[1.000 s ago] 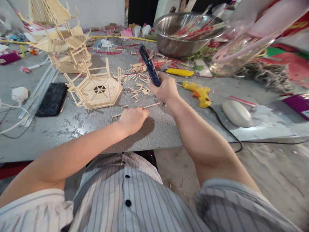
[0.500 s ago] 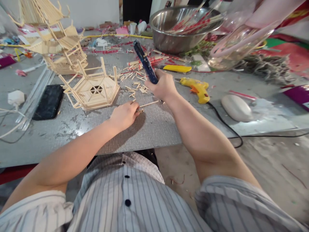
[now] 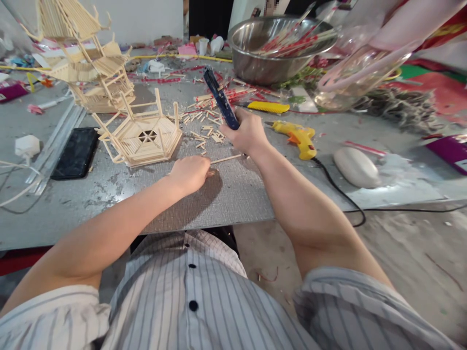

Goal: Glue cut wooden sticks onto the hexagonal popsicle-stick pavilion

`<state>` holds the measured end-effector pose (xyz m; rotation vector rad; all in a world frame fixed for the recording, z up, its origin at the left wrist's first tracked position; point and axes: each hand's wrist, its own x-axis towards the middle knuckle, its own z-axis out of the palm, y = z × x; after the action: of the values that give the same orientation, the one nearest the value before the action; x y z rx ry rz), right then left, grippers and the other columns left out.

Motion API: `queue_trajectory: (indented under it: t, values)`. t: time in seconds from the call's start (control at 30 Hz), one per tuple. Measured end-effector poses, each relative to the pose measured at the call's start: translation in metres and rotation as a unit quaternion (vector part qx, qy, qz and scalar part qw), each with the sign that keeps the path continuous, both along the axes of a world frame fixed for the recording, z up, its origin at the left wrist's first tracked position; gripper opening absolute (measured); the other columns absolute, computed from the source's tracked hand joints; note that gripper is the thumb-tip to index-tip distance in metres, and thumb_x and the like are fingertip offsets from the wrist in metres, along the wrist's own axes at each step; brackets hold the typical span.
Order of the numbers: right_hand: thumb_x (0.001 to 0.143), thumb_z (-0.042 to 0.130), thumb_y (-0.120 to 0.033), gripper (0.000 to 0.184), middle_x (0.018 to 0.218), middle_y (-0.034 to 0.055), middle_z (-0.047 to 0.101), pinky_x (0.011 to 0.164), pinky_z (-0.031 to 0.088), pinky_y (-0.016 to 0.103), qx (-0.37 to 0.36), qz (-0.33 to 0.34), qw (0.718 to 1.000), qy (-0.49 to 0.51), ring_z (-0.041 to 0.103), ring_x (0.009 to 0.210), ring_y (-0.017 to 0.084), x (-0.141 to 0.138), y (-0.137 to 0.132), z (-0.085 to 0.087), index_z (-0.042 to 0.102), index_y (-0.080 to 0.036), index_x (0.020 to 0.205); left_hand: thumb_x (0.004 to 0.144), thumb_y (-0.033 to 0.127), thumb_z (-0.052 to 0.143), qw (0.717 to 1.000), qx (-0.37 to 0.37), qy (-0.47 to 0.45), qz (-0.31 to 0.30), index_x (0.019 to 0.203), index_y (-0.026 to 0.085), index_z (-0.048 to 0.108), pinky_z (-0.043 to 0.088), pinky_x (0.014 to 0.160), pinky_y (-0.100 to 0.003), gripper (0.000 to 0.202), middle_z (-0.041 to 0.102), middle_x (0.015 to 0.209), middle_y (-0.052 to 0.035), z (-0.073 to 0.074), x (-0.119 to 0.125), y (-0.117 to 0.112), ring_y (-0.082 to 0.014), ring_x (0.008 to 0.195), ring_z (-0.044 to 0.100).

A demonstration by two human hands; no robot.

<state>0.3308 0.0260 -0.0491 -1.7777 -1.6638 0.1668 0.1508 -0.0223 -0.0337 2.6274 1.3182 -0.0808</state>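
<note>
My right hand (image 3: 248, 133) is closed round the handle of a dark blue cutter (image 3: 221, 98), whose tip points up and away over a scatter of short cut wooden sticks (image 3: 204, 124). My left hand (image 3: 191, 172) rests knuckles-up on the grey mat (image 3: 233, 189), fingers curled in a pinch on a small wooden stick end at its right side. A longer thin wooden stick (image 3: 226, 158) lies on the mat between my hands. A hexagonal stick-built base (image 3: 144, 136) stands just left of my left hand.
A tall stick pagoda (image 3: 83, 58) stands at back left, a black phone (image 3: 75, 153) beside it. A yellow glue gun (image 3: 297, 137) with black cord, a yellow comb (image 3: 268, 107), a white oval object (image 3: 355, 167) and a steel bowl (image 3: 277, 48) of red sticks lie right and behind.
My left hand slid left along the mat and curled into a pinch on a small stick piece. My right hand with the cutter has barely moved.
</note>
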Motion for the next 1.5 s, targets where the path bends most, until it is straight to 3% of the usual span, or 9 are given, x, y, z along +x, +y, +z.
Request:
queue_trajectory:
  t: [0.23,0.47,0.8,1.1,1.3,1.5]
  values:
    - [0.074,0.06,-0.039,0.019,0.079,0.0067,0.061,0.08,0.048,0.042,-0.009,0.0,1.0,0.002,0.059,0.082,0.026,-0.001,-0.002,0.002,0.057,-0.023,0.084,0.095,0.034,0.049,1.0,0.016,0.026,-0.002,0.097,0.014,0.068,0.051,0.075,-0.039,0.027,0.07,0.09,-0.014,0.001,-0.005,-0.006,-0.0307,0.092,0.068]
    - [0.075,0.058,-0.039,0.019,0.078,0.0066,0.061,0.081,0.048,0.044,-0.007,0.002,1.0,-0.013,0.06,0.082,0.028,-0.002,-0.004,0.003,0.055,-0.023,0.084,0.097,0.03,0.046,0.997,0.047,0.062,-0.006,0.103,0.013,0.067,0.052,0.077,-0.036,0.028,0.071,0.098,-0.0159,0.006,-0.006,-0.019,-0.03,0.098,0.068]
    - [0.075,0.06,-0.037,0.02,0.081,0.0082,0.061,0.084,0.046,0.045,-0.014,0.003,1.0,-0.014,0.06,0.088,0.029,-0.002,-0.004,0.002,0.058,-0.022,0.088,0.097,0.017,0.039,0.996,0.072,0.033,-0.032,0.108,0.009,0.063,0.053,0.069,-0.039,0.028,0.069,0.097,-0.0174,-0.01,-0.008,-0.023,-0.0318,0.09,0.07]
    - [0.074,0.062,-0.04,0.023,0.077,0.0072,0.063,0.082,0.046,0.049,-0.016,0.005,1.0,-0.022,0.061,0.087,0.031,-0.003,-0.008,0.004,0.06,-0.023,0.089,0.098,0.018,0.037,0.993,0.102,0.014,0.05,0.115,0.008,0.059,0.051,0.073,-0.037,0.029,0.067,0.102,-0.0182,0.002,-0.02,-0.002,-0.0287,0.093,0.068]
    - [0.076,0.06,-0.041,0.027,0.09,0.0103,0.066,0.085,0.046,0.047,-0.039,-0.005,0.998,-0.042,0.061,0.097,0.034,-0.004,-0.01,0.004,0.061,-0.022,0.095,0.098,0.018,0.038,0.994,0.093,0.036,0.039,0.114,0.005,0.06,0.052,0.071,-0.039,0.031,0.066,0.099,-0.0214,-0.004,-0.024,0.006,-0.032,0.094,0.068]
    - [0.076,0.059,-0.041,0.023,0.089,0.0103,0.067,0.083,0.047,0.047,-0.044,0.0,0.998,-0.053,0.062,0.096,0.034,-0.005,-0.011,0.006,0.06,-0.023,0.091,0.098,0.017,0.039,0.995,0.08,0.052,0.036,0.111,0.006,0.062,0.051,0.071,-0.039,0.029,0.067,0.101,-0.0217,-0.005,-0.023,0.008,-0.0332,0.097,0.067]
